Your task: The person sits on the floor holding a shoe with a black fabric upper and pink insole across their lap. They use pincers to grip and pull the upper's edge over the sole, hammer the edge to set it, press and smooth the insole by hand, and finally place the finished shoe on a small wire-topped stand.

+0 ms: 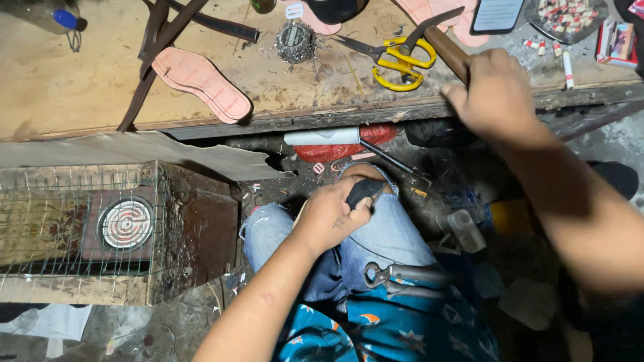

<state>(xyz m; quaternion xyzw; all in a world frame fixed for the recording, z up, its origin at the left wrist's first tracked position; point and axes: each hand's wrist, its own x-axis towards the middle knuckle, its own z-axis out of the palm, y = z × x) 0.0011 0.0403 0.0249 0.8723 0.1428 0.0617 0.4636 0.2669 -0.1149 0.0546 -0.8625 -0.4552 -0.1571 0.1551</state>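
I see the left hand [330, 216] down over the knee [376, 221], fist closed around a dark object [364, 191]; only its black top pokes out past the thumb, so I can't tell what it is. It sits on the torn jeans, near the middle of the view.

Right hand [495, 90] is up at the near edge of the worktop [80, 87], on the right. Fingers wrapped around a brown wooden handle [448, 53] that runs up-left onto the worktop; its dark metal head [436, 23] lies across the yellow scissors [400, 59]. Looks like a hammer, head partly blurred.

On the worktop: pink insole [201, 84] left of centre, dark leather straps [161, 40] lying over its far end, a wire scourer [296, 41] between insole and scissors. More pink insoles [429, 10] at the far edge. Phone [497, 13] far right, a tray of small bits [567, 17] beside it, a clear bottle [47, 17] with blue cap far left.

Pliers [402, 278] rest on the lap, on the blue patterned cloth [396, 328], just near of the left hand. Left of the legs, a wire cage [80, 228] over a box with a round coil heater [126, 224]. Under the worktop edge: white roll [322, 137] and red bag [335, 149], touching. Clear plastic container [463, 231] on the floor to the right of the knee.
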